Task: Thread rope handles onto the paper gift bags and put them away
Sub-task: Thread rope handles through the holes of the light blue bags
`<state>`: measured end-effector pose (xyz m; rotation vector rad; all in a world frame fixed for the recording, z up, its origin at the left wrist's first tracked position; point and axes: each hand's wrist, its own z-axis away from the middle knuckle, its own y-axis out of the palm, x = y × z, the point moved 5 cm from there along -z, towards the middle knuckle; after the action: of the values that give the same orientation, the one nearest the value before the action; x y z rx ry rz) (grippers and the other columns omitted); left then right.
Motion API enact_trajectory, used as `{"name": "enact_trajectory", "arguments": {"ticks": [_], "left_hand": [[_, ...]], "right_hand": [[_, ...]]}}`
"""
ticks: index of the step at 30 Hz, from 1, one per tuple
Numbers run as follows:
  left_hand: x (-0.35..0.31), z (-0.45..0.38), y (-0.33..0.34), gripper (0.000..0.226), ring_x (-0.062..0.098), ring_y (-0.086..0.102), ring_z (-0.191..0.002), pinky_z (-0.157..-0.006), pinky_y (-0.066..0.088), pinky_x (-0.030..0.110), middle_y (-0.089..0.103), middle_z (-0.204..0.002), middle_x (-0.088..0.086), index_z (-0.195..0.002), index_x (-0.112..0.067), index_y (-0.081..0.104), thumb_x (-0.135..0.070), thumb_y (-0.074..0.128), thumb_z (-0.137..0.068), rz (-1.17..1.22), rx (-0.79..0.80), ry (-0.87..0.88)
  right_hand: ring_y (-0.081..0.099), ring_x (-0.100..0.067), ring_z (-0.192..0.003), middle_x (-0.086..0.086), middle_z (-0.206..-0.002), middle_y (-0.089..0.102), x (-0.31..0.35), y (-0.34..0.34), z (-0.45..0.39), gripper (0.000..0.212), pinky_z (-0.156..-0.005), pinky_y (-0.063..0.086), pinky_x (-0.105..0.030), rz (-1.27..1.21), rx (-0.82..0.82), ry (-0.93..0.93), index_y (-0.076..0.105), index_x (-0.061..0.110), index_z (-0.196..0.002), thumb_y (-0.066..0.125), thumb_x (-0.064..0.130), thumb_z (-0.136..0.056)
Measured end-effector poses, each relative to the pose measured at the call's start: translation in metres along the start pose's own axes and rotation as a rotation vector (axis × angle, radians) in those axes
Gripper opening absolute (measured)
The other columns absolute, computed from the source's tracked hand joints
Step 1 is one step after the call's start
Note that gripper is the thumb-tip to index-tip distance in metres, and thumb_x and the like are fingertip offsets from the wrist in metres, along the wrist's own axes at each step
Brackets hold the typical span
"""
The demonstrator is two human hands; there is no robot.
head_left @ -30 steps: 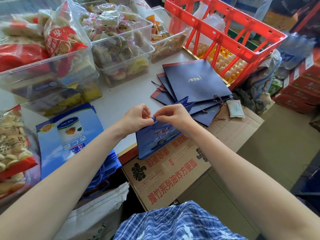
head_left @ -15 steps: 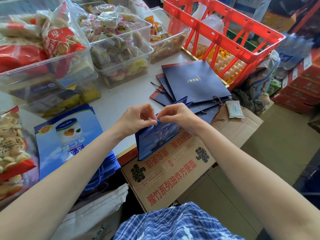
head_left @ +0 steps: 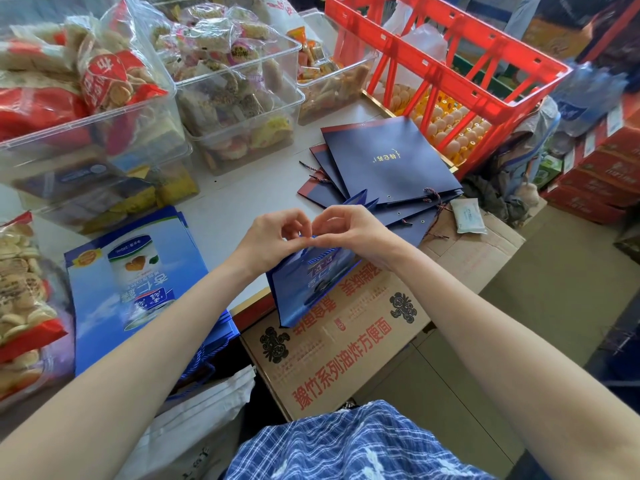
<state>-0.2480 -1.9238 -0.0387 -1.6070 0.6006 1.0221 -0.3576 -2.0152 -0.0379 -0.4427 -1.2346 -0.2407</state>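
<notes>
A flat blue paper gift bag (head_left: 311, 285) with printed lettering hangs over the table's front edge, held by its top rim. My left hand (head_left: 273, 240) and my right hand (head_left: 353, 233) both pinch that rim, fingertips meeting at the middle. The rope itself is too small to make out between the fingers. A fanned pile of dark navy bags (head_left: 388, 164) with twisted rope handles lies behind my hands. A stack of light blue printed bags (head_left: 138, 282) lies at the left.
Clear bins of packed snacks (head_left: 235, 98) line the back of the white table (head_left: 221, 220). A red crate (head_left: 450, 74) over egg trays stands at the back right. A printed cardboard box (head_left: 346, 344) sits below the table edge, with a tissue pack (head_left: 469, 216) on it.
My fingers have shifted slightly on the bag's rim, both hands staying together at the same spot. The bag has barely moved.
</notes>
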Motion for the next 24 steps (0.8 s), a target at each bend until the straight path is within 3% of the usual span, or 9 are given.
{"name": "enact_trajectory", "arguments": {"ticks": [4,7,10,13,15,18,19,21,24], "left_hand": [[-0.001,0.000,0.000,0.015,-0.001,0.053,-0.063,-0.070,0.048,0.019,0.060,-0.073,-0.011,-0.081,-0.018,0.059,-0.015,0.074,-0.078,-0.042,0.019,0.023],[0.001,-0.002,-0.001,0.016,0.005,0.054,-0.077,-0.077,0.045,0.023,0.059,-0.084,-0.006,-0.089,-0.016,0.058,-0.014,0.071,-0.080,-0.099,0.009,0.004],[0.017,0.001,0.002,0.042,0.013,0.049,-0.098,-0.083,0.041,0.027,0.052,-0.109,-0.002,-0.114,-0.016,0.050,-0.026,0.071,-0.080,-0.214,0.071,-0.164],[0.026,0.004,0.004,0.042,0.017,0.055,-0.089,-0.073,0.040,0.026,0.063,-0.107,0.004,-0.119,-0.017,0.049,-0.026,0.068,-0.083,-0.284,0.118,-0.257],[0.027,0.003,0.000,0.033,0.017,0.054,-0.085,-0.069,0.037,0.026,0.066,-0.106,0.008,-0.117,-0.017,0.052,-0.024,0.063,-0.087,-0.311,0.081,-0.272],[0.025,-0.001,-0.002,0.033,0.016,0.053,-0.087,-0.070,0.036,0.026,0.065,-0.111,0.009,-0.121,-0.018,0.051,-0.025,0.059,-0.090,-0.333,0.083,-0.269],[0.024,-0.001,-0.002,0.033,0.016,0.053,-0.087,-0.070,0.037,0.026,0.065,-0.112,0.009,-0.122,-0.017,0.050,-0.025,0.059,-0.091,-0.349,0.085,-0.264],[0.020,-0.003,0.000,0.033,0.017,0.054,-0.088,-0.070,0.039,0.026,0.064,-0.113,0.009,-0.122,-0.016,0.050,-0.025,0.058,-0.091,-0.350,0.091,-0.248],[0.016,-0.004,0.005,0.030,0.024,0.059,-0.092,-0.074,0.044,0.030,0.064,-0.108,0.011,-0.119,-0.014,0.051,-0.025,0.056,-0.092,-0.388,0.096,-0.212]], "right_hand": [[0.068,-0.017,-0.084,-0.014,-0.094,0.072,-0.003,-0.002,-0.001,0.024,-0.090,0.050,-0.031,-0.013,0.006,0.037,0.058,0.011,-0.095,0.073,0.002,-0.078],[0.068,-0.020,-0.085,-0.014,-0.092,0.072,-0.005,-0.002,-0.001,0.021,-0.093,0.049,-0.036,-0.059,-0.048,0.022,0.058,0.012,-0.089,0.069,-0.004,-0.079],[0.070,-0.026,-0.085,-0.016,-0.094,0.072,-0.006,-0.004,-0.004,0.019,-0.088,0.053,-0.039,-0.113,-0.115,0.018,0.057,0.012,-0.087,0.067,-0.003,-0.080],[0.070,-0.024,-0.088,-0.011,-0.098,0.072,-0.004,-0.012,-0.002,0.020,-0.084,0.055,-0.035,-0.071,-0.177,0.009,0.058,0.013,-0.092,0.069,0.001,-0.081],[0.069,-0.018,-0.083,-0.008,-0.096,0.072,-0.012,-0.024,0.005,0.018,-0.079,0.056,-0.028,-0.081,-0.291,0.010,0.059,0.013,-0.093,0.069,0.003,-0.081],[0.067,-0.016,-0.078,-0.004,-0.087,0.070,-0.044,-0.044,0.025,0.008,-0.078,0.055,-0.033,-0.015,-0.661,0.144,0.063,0.014,-0.086,0.070,0.018,-0.083],[0.066,-0.017,-0.083,-0.004,-0.089,0.068,-0.054,-0.040,0.028,0.014,-0.083,0.055,-0.036,-0.022,-0.668,0.238,0.064,0.013,-0.090,0.069,0.024,-0.084],[0.063,-0.019,-0.091,-0.004,-0.096,0.065,-0.062,-0.009,0.018,0.028,-0.088,0.053,-0.037,-0.265,-0.448,0.380,0.062,0.007,-0.106,0.065,0.028,-0.087],[0.059,-0.018,-0.079,-0.004,-0.083,0.062,-0.040,0.030,0.001,0.007,-0.074,0.047,-0.029,-0.753,-0.328,0.390,0.059,0.011,-0.096,0.056,0.016,-0.094]]}}
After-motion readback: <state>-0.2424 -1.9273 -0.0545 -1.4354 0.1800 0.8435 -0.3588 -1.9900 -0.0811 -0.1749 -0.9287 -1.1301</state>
